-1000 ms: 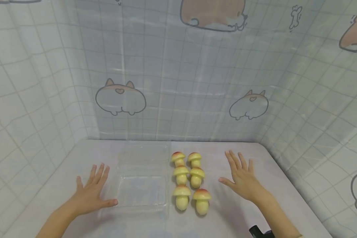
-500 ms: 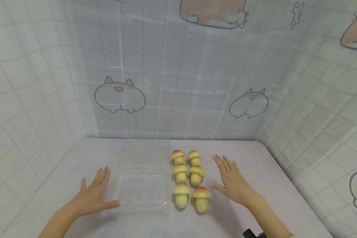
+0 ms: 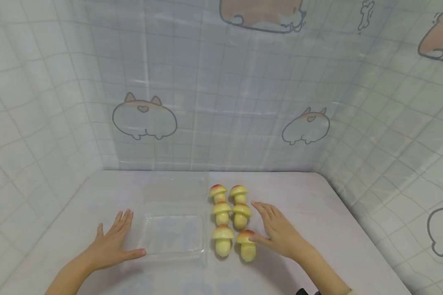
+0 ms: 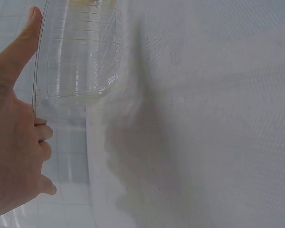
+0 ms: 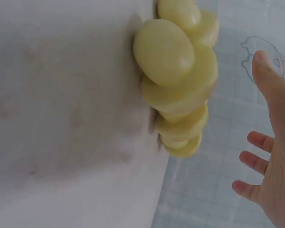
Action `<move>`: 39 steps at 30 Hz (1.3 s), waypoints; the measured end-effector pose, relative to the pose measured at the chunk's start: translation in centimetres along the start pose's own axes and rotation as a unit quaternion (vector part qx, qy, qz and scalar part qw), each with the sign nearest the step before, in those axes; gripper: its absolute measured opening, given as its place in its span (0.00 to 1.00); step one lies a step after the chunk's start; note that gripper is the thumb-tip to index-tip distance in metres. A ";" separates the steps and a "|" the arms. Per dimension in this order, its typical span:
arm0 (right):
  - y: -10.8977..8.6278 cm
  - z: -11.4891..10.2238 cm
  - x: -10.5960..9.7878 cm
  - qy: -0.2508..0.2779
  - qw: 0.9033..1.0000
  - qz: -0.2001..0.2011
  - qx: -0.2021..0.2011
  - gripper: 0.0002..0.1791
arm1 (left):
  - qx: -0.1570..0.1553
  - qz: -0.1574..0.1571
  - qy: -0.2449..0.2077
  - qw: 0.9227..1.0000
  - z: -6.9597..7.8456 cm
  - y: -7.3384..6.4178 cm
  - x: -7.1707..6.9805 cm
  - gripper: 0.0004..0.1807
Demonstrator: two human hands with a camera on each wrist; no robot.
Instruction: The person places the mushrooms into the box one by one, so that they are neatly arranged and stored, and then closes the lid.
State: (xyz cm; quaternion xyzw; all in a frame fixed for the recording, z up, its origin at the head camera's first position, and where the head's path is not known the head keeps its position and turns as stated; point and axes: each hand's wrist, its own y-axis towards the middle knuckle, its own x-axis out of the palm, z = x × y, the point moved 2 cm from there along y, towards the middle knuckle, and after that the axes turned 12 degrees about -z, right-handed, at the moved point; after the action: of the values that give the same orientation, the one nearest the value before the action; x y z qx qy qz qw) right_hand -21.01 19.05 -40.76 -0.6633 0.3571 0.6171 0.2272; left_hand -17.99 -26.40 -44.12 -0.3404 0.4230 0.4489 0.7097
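White tabletop — 6 yellow mushrooms beside a clear container; left hand and right hand unclenched, fingers outstretched.

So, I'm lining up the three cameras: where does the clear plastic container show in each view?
Head: the clear plastic container lies low, left of centre, between the left hand and the yellow mushroom-shaped pieces.
Left wrist: the clear plastic container is in the upper left, beside the left hand.
Right wrist: not in it.
Shared landmark: the grid-lined backdrop, at the left in the left wrist view, at the right in the right wrist view.
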 end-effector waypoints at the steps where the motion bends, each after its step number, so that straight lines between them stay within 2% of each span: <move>1: 0.0 -0.1 0.2 0.001 1.000 -0.005 -0.001 0.48 | 0.001 0.000 -0.002 1.000 0.0 0.0 0.0 0.64; 6: -0.2 -0.7 1.4 -0.005 0.999 -0.030 -0.017 0.45 | 0.000 -0.002 -0.005 1.000 -0.1 0.0 0.0 0.64; 12: -0.3 -1.0 3.5 -0.031 0.998 -0.036 -0.048 0.45 | 0.002 0.003 0.001 1.000 0.1 0.0 -0.1 0.65; 20: -0.7 -1.3 5.4 -0.031 0.997 -0.047 -0.047 0.44 | 0.005 -0.008 -0.024 1.000 0.3 0.1 -0.2 0.66; 27: -0.9 -1.9 5.3 -0.023 0.997 -0.058 -0.039 0.43 | -0.010 -0.013 -0.029 0.999 0.4 0.2 -0.2 0.66; 34: -0.6 -2.1 4.4 -0.027 0.996 -0.076 -0.031 0.44 | -0.010 -0.015 -0.051 0.999 0.4 0.3 0.0 0.65; 39: -0.2 -2.3 3.1 -0.045 0.998 -0.038 -0.039 0.44 | -0.009 -0.017 -0.072 0.997 0.5 0.3 0.1 0.66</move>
State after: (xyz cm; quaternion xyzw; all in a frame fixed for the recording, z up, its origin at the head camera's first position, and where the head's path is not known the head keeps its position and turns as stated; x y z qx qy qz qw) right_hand -19.43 16.89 -43.55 -0.6564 0.2971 0.6506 0.2400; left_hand -18.04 -25.82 -44.07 -0.3203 0.3608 0.4640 0.7429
